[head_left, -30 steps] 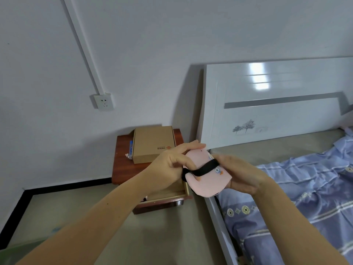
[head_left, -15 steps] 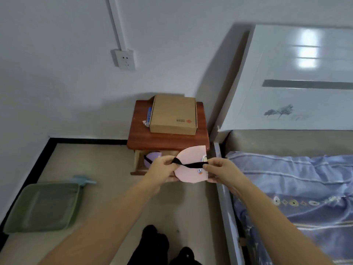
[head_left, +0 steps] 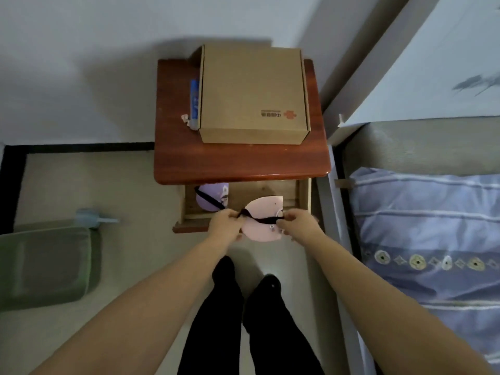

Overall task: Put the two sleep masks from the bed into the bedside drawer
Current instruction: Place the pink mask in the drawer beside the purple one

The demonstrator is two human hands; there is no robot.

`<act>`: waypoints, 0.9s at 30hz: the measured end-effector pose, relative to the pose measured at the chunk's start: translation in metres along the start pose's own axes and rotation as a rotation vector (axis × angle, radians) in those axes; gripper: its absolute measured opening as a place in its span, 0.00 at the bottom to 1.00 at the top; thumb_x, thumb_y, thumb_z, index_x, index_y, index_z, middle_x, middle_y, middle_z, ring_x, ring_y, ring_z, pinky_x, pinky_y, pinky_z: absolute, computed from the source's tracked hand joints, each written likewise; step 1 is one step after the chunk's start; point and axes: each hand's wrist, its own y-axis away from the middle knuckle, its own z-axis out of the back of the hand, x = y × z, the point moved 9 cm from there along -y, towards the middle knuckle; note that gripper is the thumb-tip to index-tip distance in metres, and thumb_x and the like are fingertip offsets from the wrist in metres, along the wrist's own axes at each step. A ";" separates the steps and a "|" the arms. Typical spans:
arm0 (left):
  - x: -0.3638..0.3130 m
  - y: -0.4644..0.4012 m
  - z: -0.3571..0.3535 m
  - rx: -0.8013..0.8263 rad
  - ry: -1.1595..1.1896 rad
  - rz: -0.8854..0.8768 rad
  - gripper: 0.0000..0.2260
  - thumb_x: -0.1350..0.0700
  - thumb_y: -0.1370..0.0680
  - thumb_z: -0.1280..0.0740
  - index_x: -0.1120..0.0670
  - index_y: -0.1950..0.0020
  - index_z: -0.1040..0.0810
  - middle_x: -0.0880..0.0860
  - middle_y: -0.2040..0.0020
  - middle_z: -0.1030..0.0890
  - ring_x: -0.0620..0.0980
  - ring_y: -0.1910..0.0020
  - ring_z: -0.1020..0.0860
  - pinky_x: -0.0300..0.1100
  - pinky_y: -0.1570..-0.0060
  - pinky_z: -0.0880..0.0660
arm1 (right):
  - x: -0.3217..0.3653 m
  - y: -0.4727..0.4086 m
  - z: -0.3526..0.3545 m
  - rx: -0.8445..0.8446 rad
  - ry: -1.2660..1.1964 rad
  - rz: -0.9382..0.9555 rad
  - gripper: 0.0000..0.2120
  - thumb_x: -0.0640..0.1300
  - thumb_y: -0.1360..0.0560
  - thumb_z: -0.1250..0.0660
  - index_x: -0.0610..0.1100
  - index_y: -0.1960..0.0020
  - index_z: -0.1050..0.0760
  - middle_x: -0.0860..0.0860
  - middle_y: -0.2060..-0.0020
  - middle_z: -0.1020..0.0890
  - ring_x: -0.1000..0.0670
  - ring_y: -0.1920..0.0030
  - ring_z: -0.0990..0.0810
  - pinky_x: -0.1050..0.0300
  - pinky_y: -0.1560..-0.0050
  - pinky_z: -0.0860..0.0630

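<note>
A folded pink sleep mask (head_left: 263,212) with a black strap is held between both hands over the front of the open drawer (head_left: 303,196) of the red-brown bedside table (head_left: 238,161). My left hand (head_left: 226,221) pinches its left end and the strap. My right hand (head_left: 297,221) grips its right end. A purple sleep mask (head_left: 212,197) with a black strap lies inside the drawer at the left, partly under the tabletop.
A cardboard box (head_left: 253,93) and a blue tube (head_left: 194,102) sit on the table. The bed (head_left: 427,239) with blue bedding lies to the right, its white headboard (head_left: 433,66) behind. A green bin (head_left: 46,266) stands on the floor at left. My legs are below.
The view has tilted down and closer to the bedside table. Both hands have carried the pink mask from the bed side to over the open drawer.
</note>
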 end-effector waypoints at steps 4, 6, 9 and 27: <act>0.012 -0.080 -0.015 -0.058 -0.153 -0.025 0.13 0.57 0.24 0.37 0.57 0.69 0.28 0.65 0.60 0.20 0.62 0.57 0.19 0.55 0.54 0.21 | -0.005 -0.078 -0.008 -0.022 0.081 -0.026 0.06 0.39 0.25 0.37 0.42 0.58 0.23 0.41 0.58 0.20 0.46 0.63 0.22 0.56 0.61 0.25; 0.017 -0.113 -0.023 -0.093 -0.223 -0.009 0.14 0.56 0.23 0.40 0.58 0.67 0.27 0.67 0.55 0.19 0.63 0.54 0.19 0.54 0.51 0.21 | -0.005 -0.113 -0.015 -0.036 0.126 0.005 0.07 0.40 0.24 0.38 0.40 0.51 0.23 0.41 0.55 0.20 0.44 0.58 0.21 0.52 0.54 0.23; 0.021 -0.146 -0.035 -0.137 -0.353 -0.042 0.16 0.53 0.21 0.43 0.63 0.60 0.24 0.67 0.54 0.20 0.63 0.53 0.22 0.50 0.56 0.26 | -0.007 -0.152 -0.025 -0.078 0.188 0.054 0.13 0.40 0.23 0.41 0.42 0.40 0.27 0.42 0.47 0.19 0.44 0.52 0.21 0.51 0.49 0.24; 0.110 -0.029 -0.002 -0.048 1.163 0.520 0.11 0.64 0.22 0.45 0.61 0.42 0.30 0.64 0.35 0.30 0.62 0.35 0.30 0.54 0.33 0.34 | -0.081 -0.046 -0.071 0.212 -1.194 -0.472 0.20 0.45 0.21 0.41 0.39 0.32 0.40 0.37 0.36 0.29 0.37 0.36 0.27 0.39 0.38 0.27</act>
